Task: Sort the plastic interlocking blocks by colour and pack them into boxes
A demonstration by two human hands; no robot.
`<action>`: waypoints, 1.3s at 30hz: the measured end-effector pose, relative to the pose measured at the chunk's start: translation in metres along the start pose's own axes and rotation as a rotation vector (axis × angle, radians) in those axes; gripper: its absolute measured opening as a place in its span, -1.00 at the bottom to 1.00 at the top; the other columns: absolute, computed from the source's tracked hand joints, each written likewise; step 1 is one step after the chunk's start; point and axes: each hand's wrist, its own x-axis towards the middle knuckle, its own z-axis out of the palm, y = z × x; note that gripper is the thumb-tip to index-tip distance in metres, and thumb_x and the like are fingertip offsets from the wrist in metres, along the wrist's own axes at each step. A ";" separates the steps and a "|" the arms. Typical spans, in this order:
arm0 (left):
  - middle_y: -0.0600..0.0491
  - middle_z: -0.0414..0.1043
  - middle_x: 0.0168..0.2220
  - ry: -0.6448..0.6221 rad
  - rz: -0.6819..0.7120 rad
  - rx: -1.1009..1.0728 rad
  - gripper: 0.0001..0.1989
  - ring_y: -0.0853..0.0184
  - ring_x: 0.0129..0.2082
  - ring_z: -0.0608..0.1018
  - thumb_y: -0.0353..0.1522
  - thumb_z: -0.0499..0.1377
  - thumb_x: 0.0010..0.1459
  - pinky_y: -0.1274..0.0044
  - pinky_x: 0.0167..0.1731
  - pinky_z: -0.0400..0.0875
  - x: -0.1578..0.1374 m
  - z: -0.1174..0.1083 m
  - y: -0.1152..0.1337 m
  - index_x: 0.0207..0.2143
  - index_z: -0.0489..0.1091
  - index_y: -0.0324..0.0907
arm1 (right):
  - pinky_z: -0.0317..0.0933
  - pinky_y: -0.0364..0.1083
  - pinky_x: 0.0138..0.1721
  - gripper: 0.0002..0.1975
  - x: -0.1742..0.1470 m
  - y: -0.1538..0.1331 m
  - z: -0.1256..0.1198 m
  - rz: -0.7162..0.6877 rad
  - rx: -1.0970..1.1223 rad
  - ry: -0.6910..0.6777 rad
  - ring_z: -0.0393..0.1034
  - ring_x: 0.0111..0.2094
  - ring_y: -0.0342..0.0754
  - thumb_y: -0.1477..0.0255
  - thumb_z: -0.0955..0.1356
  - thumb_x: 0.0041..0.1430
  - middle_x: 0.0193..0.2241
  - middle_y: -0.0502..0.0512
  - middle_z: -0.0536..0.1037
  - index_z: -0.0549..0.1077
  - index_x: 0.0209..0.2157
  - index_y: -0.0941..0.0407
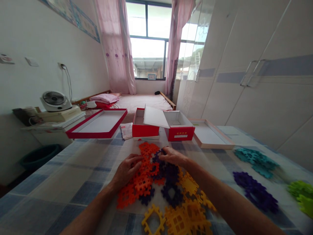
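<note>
While right hand (174, 156) pinches dark-purple interlocking tile (156, 155), left hand (127, 169) touches orange tiles (143, 183), grip unclear; overlap could make tiles snag.

A home bedroom, shown by the bed (144, 100), pink curtains (114, 49) and wardrobe (244, 65).

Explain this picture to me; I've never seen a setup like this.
There is no machine here, just a person's bare left hand and right hand, seen from a camera worn on the head. Notched pieces lie on a checked cloth: orange pieces, dark blue pieces and yellow pieces in the middle; teal, purple and green ones to the right. Red boxes stand beyond. The left hand rests at the orange pieces; the right touches a dark blue one. Whether either grips anything is hard to tell.
</note>
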 end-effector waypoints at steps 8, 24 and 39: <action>0.00 0.38 -0.08 0.010 -0.003 0.002 -0.67 0.28 -0.11 0.45 -0.23 0.00 0.16 0.50 -0.09 0.33 0.000 -0.001 0.001 -0.12 0.44 -0.13 | 0.03 -0.22 -0.47 -0.73 0.005 -0.002 0.000 -0.083 -0.025 -0.045 0.24 -0.36 -0.11 0.51 0.38 -0.23 -0.31 0.06 0.41 0.42 -0.35 0.18; 0.01 0.36 -0.05 0.009 -0.015 0.007 -0.67 0.27 -0.09 0.45 -0.23 0.01 0.16 0.49 -0.04 0.30 0.000 -0.001 0.001 -0.13 0.44 -0.12 | 0.16 -0.20 -0.38 -0.77 -0.037 0.035 -0.048 -0.061 0.432 0.083 0.26 -0.42 -0.16 0.43 0.24 -0.05 -0.41 0.02 0.42 0.37 -0.31 0.20; 0.01 0.37 -0.06 0.008 -0.003 0.035 -0.66 0.27 -0.10 0.46 -0.22 -0.01 0.17 0.49 -0.05 0.32 0.000 -0.002 0.002 -0.12 0.45 -0.11 | 0.11 -0.14 -0.19 -0.81 -0.061 0.026 -0.020 -0.173 0.049 -0.046 0.25 -0.27 -0.09 0.41 0.35 -0.02 -0.29 0.04 0.35 0.45 -0.30 0.14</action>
